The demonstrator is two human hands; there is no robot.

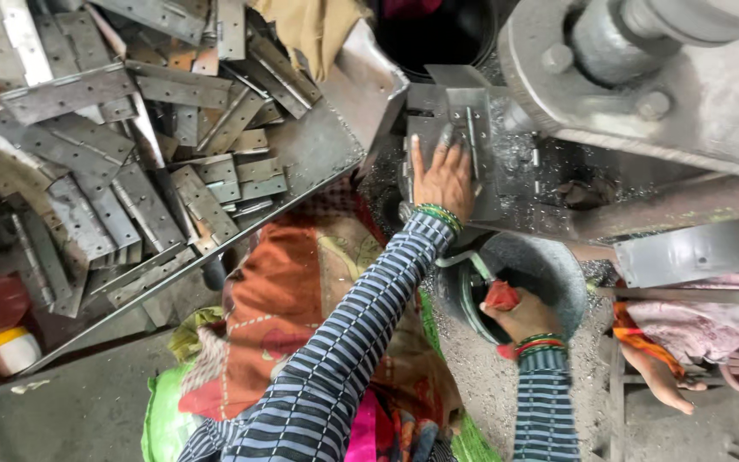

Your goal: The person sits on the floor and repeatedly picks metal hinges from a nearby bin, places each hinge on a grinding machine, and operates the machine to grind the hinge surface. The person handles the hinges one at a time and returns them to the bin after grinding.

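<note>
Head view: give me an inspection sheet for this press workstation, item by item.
Surface: grey steel press bed, strewn with metal chips.
Job's things: flat metal plate on the bed under the fingers of the left hand; lever with red-wrapped grip.
Clutter: tray to the left heaped with metal hinges; round dark tub below the bed.
Hands: left hand pressed flat on the plate; right hand closed around the red grip.
Cables: nothing seen.
Surroundings: heavy press frame at upper right; another person's bare foot at right; white and yellow bottle on the floor at left.
</note>
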